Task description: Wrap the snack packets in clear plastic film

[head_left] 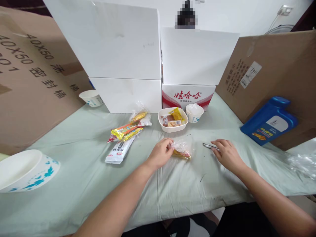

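Observation:
My left hand [161, 152] pinches the left edge of a clear plastic bag [182, 148] on the table. Yellow and red contents show at the bag's lower part, too blurred to name. To its right, my right hand [227, 153] rests low over the cloth, fingers curled on a slim silver metal tool [208, 145] whose tip points left; its exact kind is unclear. Beyond the bag, a white bowl [172, 129] holds several small food packets. Left of my left hand lies a pile of snack packets [127, 130], with a white packet [119, 150] at its near end.
A small paper cup [194, 113] stands beside the bowl, another paper cup [91, 98] far left. A large paper tub [29, 171] sits near left. White boxes [128, 95] wall the back; cardboard boxes flank both sides. A blue bottle [270, 120] leans at right, near crumpled plastic [303, 163].

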Demonstrator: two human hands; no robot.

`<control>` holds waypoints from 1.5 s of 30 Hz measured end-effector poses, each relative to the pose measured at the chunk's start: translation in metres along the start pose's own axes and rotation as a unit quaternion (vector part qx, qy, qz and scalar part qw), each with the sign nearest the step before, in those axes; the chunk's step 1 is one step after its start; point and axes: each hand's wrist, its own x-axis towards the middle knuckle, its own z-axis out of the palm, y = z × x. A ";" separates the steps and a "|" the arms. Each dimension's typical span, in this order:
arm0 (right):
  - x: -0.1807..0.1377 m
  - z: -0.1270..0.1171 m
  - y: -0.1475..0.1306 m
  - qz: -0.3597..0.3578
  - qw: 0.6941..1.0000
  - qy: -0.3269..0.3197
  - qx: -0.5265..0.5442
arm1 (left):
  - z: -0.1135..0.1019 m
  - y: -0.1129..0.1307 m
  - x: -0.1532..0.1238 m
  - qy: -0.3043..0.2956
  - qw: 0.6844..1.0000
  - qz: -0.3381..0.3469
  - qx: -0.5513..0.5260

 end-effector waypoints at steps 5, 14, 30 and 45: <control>0.025 -0.009 -0.050 -0.133 0.975 0.028 0.178 | 0.003 -0.003 0.002 -0.008 0.992 -0.085 -0.088; 0.054 0.038 -0.025 0.059 0.945 0.157 0.282 | -0.022 -0.027 0.010 0.101 0.982 -0.158 0.006; 0.040 0.014 -0.053 -0.170 0.960 0.056 0.215 | -0.017 -0.005 0.004 -0.057 0.963 0.146 0.220; 0.043 0.016 -0.050 -0.084 0.969 -0.013 0.233 | -0.019 -0.012 0.004 0.050 0.997 0.001 0.058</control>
